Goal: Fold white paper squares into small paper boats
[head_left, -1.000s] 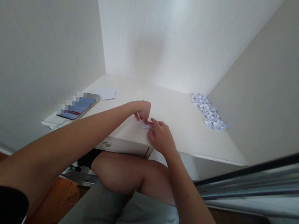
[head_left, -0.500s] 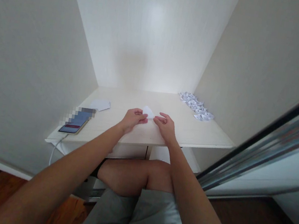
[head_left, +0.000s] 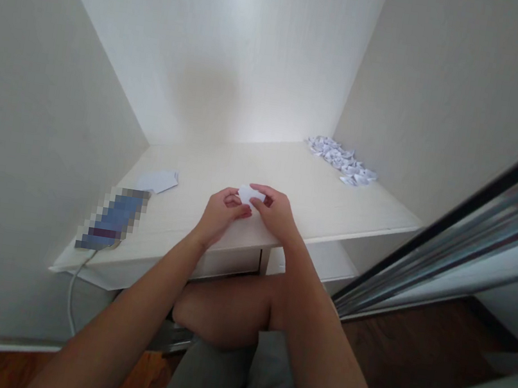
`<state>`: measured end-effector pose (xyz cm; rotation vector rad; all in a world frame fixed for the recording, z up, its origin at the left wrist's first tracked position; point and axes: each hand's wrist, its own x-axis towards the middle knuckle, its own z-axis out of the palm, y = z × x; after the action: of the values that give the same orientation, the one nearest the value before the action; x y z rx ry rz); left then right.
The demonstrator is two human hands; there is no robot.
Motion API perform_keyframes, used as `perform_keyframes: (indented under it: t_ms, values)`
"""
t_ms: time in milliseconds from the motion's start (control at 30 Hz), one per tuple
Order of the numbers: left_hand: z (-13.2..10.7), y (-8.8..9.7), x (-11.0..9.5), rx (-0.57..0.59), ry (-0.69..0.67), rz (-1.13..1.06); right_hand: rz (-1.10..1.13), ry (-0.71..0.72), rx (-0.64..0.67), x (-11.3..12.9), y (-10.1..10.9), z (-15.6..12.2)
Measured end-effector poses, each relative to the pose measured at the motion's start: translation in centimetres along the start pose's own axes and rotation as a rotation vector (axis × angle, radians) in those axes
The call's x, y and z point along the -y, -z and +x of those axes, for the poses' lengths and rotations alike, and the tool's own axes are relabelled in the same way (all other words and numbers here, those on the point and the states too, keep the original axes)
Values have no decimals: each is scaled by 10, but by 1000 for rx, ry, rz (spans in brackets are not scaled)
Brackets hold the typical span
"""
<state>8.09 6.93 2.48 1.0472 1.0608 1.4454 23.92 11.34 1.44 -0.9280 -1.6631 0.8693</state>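
Both my hands meet over the near middle of a pale desk (head_left: 317,196). My left hand (head_left: 220,214) and my right hand (head_left: 274,212) pinch a small folded piece of white paper (head_left: 248,194) between their fingertips, just above the desktop. The fingers of both hands are curled round the paper. Only its upper part shows between them.
A pile of several small folded white paper shapes (head_left: 341,159) lies at the desk's far right corner. A flat white sheet (head_left: 160,180) lies at the left, with a phone (head_left: 111,222) on a cable nearer me. Walls enclose the desk on three sides. My knee is under the front edge.
The view has swung, so the desk now sits lower left in frame. My hands have drawn closer together on the paper, which is now held up between both sets of fingertips.
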Motion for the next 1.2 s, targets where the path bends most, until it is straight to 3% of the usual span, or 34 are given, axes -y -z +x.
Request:
perform_keyframes:
  t_ms: [400,1000,1200]
  values:
    - [-5,-1,-4,11,25,-20,-32,87,-71,9,1,-11]
    - [-8,-2,-4,46,20,14,-53,112,-89,18,4,-18]
    - [-9,-4,-6,34,10,9,-14,120,-39,15,3,-19]
